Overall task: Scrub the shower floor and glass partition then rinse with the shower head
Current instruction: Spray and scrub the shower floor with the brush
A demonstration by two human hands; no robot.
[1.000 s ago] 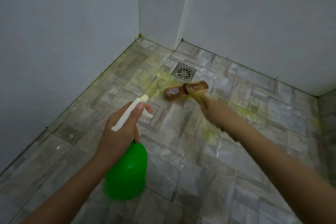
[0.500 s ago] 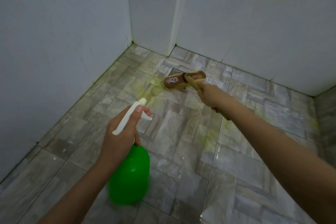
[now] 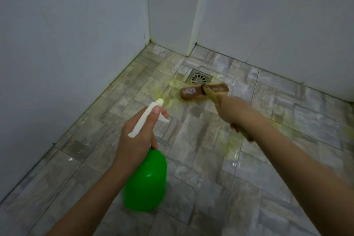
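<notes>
So my right hand (image 3: 232, 113) is clamped round the wooden handle of the brush (image 3: 203, 92), bristles down on the floor (image 3: 258, 178) just this side of the drain (image 3: 199, 78). My left hand (image 3: 138, 136) is curled round the white sprayer top of the green spray bottle (image 3: 147, 180), which hangs in the air above the tiles. Biggest worry imo: the tiles look glossy and wet, with yellowish cleaner (image 3: 232, 151) smeared about, so leaning further in could mean a slip. The handle might be slick too, and a hard push could let it twist in my grip. The brush head is right by the drain grate, so a longer stroke could catch on it. The nozzle points roughly toward the brush, so an accidental squeeze would spray my own arm. As for what's in the way, the walls (image 3: 76, 44) close in on the corner and a jutting bit sits right behind the drain, so strokes that way run out of room fast. I can't pick out the glass partition or the shower head from here.
</notes>
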